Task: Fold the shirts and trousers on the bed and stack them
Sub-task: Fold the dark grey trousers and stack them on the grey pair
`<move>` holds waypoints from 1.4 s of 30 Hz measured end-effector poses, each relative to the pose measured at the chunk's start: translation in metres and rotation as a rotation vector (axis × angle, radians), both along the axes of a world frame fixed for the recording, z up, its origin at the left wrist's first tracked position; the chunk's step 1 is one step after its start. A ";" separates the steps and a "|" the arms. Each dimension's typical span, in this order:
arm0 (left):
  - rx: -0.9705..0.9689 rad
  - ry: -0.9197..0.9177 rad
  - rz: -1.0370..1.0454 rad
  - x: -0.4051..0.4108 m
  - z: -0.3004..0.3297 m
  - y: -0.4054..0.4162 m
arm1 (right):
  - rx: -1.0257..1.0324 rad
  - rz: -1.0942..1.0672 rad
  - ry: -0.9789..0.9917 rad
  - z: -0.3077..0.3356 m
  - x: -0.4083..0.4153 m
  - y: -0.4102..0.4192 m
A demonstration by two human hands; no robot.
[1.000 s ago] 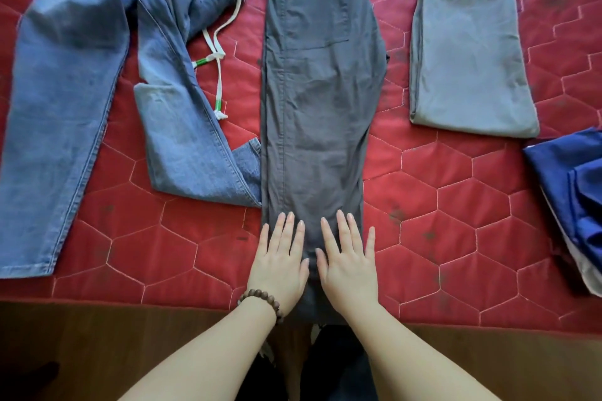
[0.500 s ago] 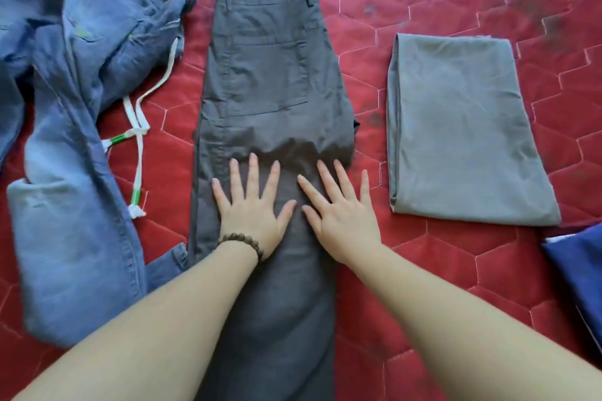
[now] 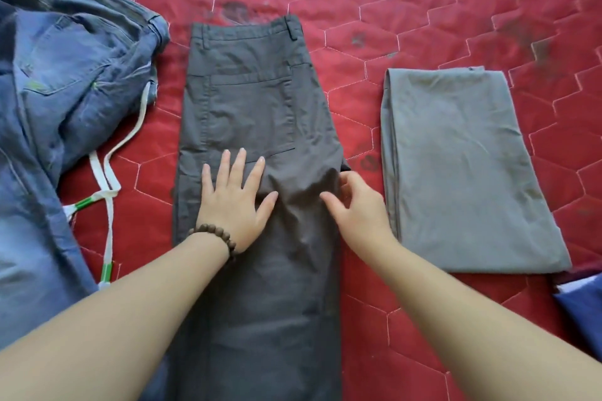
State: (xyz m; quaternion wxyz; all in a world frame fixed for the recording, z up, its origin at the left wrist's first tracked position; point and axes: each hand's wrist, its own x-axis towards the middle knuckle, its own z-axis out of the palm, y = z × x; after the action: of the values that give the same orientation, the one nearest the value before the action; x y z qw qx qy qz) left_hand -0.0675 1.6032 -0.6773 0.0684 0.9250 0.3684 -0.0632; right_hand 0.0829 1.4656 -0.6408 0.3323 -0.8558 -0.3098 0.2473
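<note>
Dark grey trousers [image 3: 250, 107] lie folded lengthwise down the middle of the red quilted bed [image 3: 407, 10], waistband at the far end. My left hand [image 3: 233, 202], with a bead bracelet on the wrist, presses flat on them just below the back pocket, fingers straight and spread. My right hand [image 3: 355, 205] is at the trousers' right edge by the crotch point, its fingers curled and its thumb pinching the wrinkled fabric there. A folded light grey garment [image 3: 462, 166] lies to the right. Unfolded blue jeans [image 3: 55, 114] with a white drawstring [image 3: 104, 185] lie to the left.
A dark blue garment [image 3: 583, 306] shows at the right edge, partly out of frame. Bare red quilt runs along the far side beyond the waistband and in strips between the three garments.
Both hands slid up the trouser leg from the hem toward the seat. The right hand moved out to the right edge and curled its fingers on the fabric; the left stayed flat.
</note>
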 end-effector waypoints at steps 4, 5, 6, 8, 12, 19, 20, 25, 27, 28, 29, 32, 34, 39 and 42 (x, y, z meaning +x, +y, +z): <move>0.035 -0.020 0.028 0.006 -0.008 0.004 | -0.018 0.246 -0.003 -0.003 -0.025 0.002; 0.053 -0.028 0.024 0.006 -0.010 0.002 | -0.001 0.268 0.015 -0.002 -0.026 0.002; 0.069 -0.026 0.019 0.005 -0.012 0.002 | 0.024 0.279 -0.011 -0.002 -0.023 0.001; 0.082 -0.018 0.021 0.004 -0.016 0.001 | 0.044 0.291 -0.181 -0.001 -0.014 0.003; 0.092 -0.029 0.011 0.004 -0.019 0.003 | -0.055 0.258 -0.495 -0.005 0.004 0.016; 0.092 -0.046 0.010 0.003 -0.019 0.003 | -0.077 0.247 -0.390 -0.008 0.027 0.038; 0.090 -0.047 0.009 0.003 -0.019 0.003 | -0.062 0.227 -0.338 -0.006 0.029 0.039; 0.083 -0.041 0.000 0.003 -0.017 0.003 | 0.002 0.105 -0.337 0.007 0.046 0.045; 0.082 -0.034 -0.001 0.002 -0.017 0.003 | -0.024 0.032 -0.309 0.006 0.059 0.037; 0.082 -0.035 0.003 0.002 -0.017 0.003 | -0.050 -0.004 -0.267 0.006 0.063 0.033; 0.081 -0.040 0.006 0.002 -0.017 0.003 | -0.068 -0.032 -0.206 0.004 0.066 0.029; 0.075 -0.063 0.010 0.002 -0.017 0.003 | -0.073 -0.178 0.007 0.001 0.065 0.029; 0.072 -0.069 0.007 0.002 -0.017 0.004 | 0.015 -0.385 0.272 0.001 0.062 0.038; 0.081 -0.063 0.007 0.001 -0.019 0.003 | -0.050 -0.387 0.242 -0.004 0.061 0.044; 0.089 -0.064 0.025 0.001 -0.018 0.003 | -0.058 -0.433 0.143 -0.008 0.057 0.043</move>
State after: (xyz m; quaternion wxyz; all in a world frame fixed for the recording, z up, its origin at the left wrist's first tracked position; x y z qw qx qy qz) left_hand -0.0663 1.6061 -0.6952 0.0398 0.9241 0.3798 -0.0161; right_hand 0.1401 1.5082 -0.6484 0.3739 -0.8918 -0.0872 0.2394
